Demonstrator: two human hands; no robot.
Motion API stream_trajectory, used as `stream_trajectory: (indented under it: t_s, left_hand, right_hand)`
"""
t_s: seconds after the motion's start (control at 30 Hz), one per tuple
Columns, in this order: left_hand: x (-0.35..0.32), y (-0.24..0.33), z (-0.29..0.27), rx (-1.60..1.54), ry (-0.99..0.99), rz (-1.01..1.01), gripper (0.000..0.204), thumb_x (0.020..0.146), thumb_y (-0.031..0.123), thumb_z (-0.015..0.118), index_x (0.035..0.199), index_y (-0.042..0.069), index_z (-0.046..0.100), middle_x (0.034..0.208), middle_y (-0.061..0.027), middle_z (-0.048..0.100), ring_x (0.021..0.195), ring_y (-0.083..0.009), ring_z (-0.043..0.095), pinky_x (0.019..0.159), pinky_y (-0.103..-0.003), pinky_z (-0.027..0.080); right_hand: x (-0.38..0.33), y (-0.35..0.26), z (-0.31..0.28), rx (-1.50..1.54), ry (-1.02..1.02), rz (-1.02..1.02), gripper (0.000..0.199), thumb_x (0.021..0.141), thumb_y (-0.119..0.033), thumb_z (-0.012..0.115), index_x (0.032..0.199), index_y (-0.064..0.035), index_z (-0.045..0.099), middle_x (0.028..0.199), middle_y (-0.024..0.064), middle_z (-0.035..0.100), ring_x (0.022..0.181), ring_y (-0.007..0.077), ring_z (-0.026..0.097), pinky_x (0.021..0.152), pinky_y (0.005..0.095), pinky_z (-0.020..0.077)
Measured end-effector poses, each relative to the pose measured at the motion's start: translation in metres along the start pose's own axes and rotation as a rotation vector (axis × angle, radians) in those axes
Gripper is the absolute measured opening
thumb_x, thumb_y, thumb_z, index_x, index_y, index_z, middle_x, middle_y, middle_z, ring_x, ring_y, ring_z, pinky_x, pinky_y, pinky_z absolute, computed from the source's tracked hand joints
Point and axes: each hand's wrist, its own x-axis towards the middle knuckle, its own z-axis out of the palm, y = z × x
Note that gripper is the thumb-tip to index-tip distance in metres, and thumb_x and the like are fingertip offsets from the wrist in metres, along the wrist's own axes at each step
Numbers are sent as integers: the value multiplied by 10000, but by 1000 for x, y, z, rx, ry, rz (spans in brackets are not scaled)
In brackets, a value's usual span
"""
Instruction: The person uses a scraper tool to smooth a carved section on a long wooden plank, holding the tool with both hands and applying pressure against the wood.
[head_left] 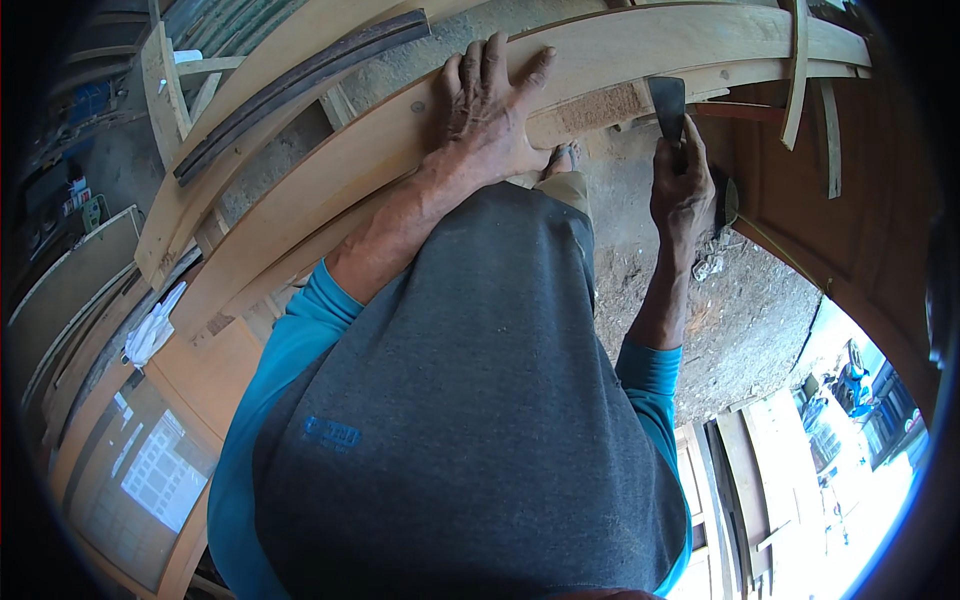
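Observation:
A long pale wooden board (610, 55) crosses in front of me, curved in this view, with a few dark knots. My left hand (492, 110) lies on it, palm down with fingers spread, and the thumb reaches over the near edge. Off the board's near side, toward the right, my right hand (682, 185) is closed round the lower part of a putty knife (668, 106). Its broad dark blade points up and overlaps the board's near edge; whether it touches the wood I cannot tell. The handle is mostly hidden by my fingers.
A dark strip (300, 88) lies on another board at the left. Thin wooden slats (796, 85) hang over the right end, beside a brown wooden panel (850, 235). A white cloth (155, 325) and a panel with a paper sheet (165, 472) are at the lower left.

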Motion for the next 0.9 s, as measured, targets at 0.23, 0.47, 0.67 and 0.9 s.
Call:
stream_trajectory:
  t_s: [0.23,0.47,0.67,0.9]
  left_hand:
    - [-1,0,-2,0,-10,-3,1304,587,424,992,1728,247,386,1656,-352,301,1550,-544,280,1282,-674,173]
    - [2,2,-2,7,7,-15,1324,574,426,990,1733,262,372,1659,-344,293,1545,-544,282,1273,-680,182]
    - [2,3,-4,2,-10,-19,1321,585,430,990,1737,265,366,1660,-343,291,1550,-542,279,1277,-681,177]
    - [0,2,-3,5,-7,-16,1321,584,424,995,1737,266,369,1660,-342,294,1551,-540,282,1280,-675,179]
  right_hand:
    - [2,-7,-6,-14,-18,63,483,1037,-136,742,1506,-65,655,921,105,746,794,161,692,770,341,585]
    - [1,13,8,60,103,-9,528,1005,-90,761,1519,-79,641,1018,113,788,850,184,749,804,349,610]
    - [-3,14,8,15,78,48,533,998,-98,762,1518,-84,645,1061,142,800,896,216,780,829,368,624]
    - [-3,2,7,-13,25,18,481,1010,-109,751,1484,-87,673,1204,154,795,1003,266,804,877,387,631]
